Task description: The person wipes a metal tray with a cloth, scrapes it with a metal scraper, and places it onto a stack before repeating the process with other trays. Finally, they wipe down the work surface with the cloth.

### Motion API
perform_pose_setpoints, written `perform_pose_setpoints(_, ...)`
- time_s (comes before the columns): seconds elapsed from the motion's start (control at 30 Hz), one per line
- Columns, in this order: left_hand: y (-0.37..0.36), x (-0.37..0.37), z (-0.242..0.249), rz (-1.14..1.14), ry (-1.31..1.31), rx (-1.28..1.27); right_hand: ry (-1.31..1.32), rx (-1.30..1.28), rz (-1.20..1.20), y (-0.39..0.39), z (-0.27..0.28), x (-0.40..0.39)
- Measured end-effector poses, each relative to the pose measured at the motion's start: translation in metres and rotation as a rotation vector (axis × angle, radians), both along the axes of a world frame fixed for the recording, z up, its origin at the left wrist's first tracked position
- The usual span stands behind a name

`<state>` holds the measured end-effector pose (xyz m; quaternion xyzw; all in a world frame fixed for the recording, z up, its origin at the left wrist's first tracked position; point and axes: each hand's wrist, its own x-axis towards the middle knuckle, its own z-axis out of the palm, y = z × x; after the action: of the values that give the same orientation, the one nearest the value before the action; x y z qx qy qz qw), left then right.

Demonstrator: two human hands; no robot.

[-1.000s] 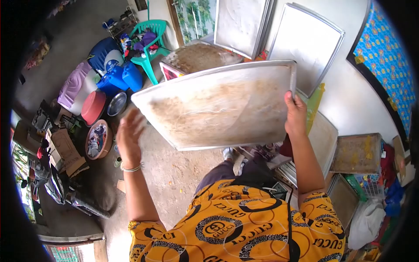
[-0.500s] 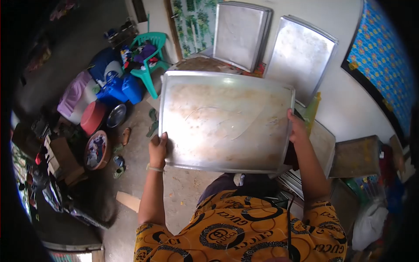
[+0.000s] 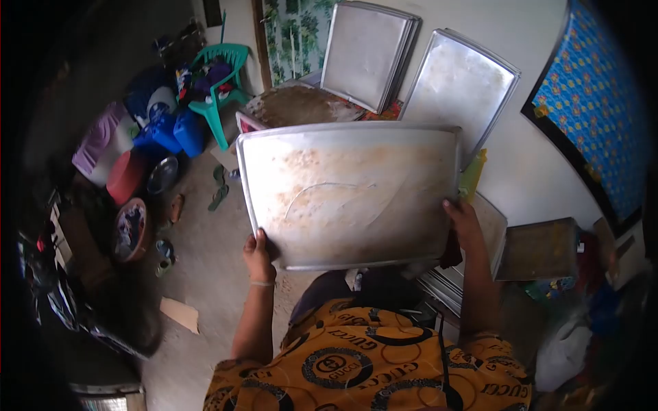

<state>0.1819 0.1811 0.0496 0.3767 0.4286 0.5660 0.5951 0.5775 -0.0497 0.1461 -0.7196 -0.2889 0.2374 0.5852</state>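
A large metal baking tray (image 3: 349, 198), silvery with brown stains and a long curved mark, is held up in front of my body. My left hand (image 3: 259, 257) grips its lower left edge, thumb on the face and fingers hidden behind. On the right edge, my right hand (image 3: 464, 222) is closed the same way. Beyond the held tray, a stack of similar trays (image 3: 367, 58) leans upright against the wall. Another leaning tray stack (image 3: 459, 85) stands to its right.
A green plastic chair (image 3: 218, 103) piled with clothes stands at the back left, near blue jugs (image 3: 175, 133) and a basin of laundry (image 3: 131, 229). Slippers (image 3: 218, 188) and a cardboard piece (image 3: 179, 315) lie on the floor. More trays (image 3: 538, 250) are at the right.
The tray's near side has tilted slightly and both hands sit a little lower on its edges. My view has shifted rightward, so the room's things appear further left.
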Motion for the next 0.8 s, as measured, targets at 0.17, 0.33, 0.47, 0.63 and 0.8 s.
perform_pose_setpoints(0.17, 0.01, -0.001, 0.001, -0.072, 0.038, 0.034, -0.234, 0.031, -0.08, 0.005, 0.043, -0.043)
perform_pose_setpoints(0.33, -0.003, 0.008, 0.024, -0.035, 0.098, 0.071, -0.335, -0.011, -0.143, 0.004, 0.035, -0.039)
perform_pose_setpoints(0.47, -0.005, 0.004, 0.024, -0.007, 0.159, 0.1, -0.391, -0.051, -0.161, 0.008, 0.029, -0.039)
perform_pose_setpoints(0.63, -0.004, 0.002, 0.03, 0.013, 0.202, 0.098, -0.416, -0.134, -0.203, 0.008, 0.02, -0.038)
perform_pose_setpoints(0.8, -0.003, 0.003, 0.031, 0.025, 0.248, 0.089, -0.352, -0.093, -0.223, 0.007, 0.021, -0.044)
